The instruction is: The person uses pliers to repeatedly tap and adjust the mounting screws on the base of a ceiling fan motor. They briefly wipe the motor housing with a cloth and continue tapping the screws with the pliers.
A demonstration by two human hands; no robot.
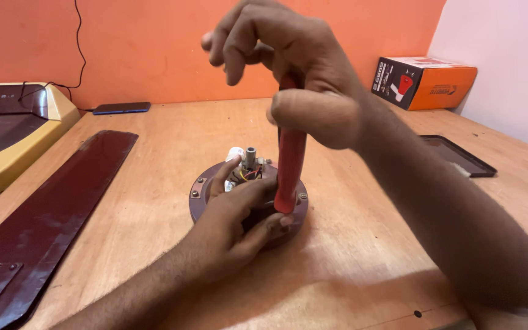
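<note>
right hand (294, 73) gripping top of upright red plastic-handled screwdriver (289, 165) | left hand (242, 217) resting on round dark-brown metal fan motor housing (200, 189), fingers (276, 223) steadying the tool's lower end | housing mid wooden counter (349, 263) | long maroon fan blade (44, 214) toward left edge | orange cardboard box (426, 80) at far right corner

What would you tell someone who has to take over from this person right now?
Right hand: wrapped around the top of an upright red-handled screwdriver, its lower end down at the motor's rim.
Left hand: resting on the round brown fan motor, steadying it near the tool's tip.
The motor sits mid-table, wires and centre shaft exposed. A dark fan blade lies detached on the left.
Rim screws are still visible in place; whether this one is loose I cannot tell.
</note>
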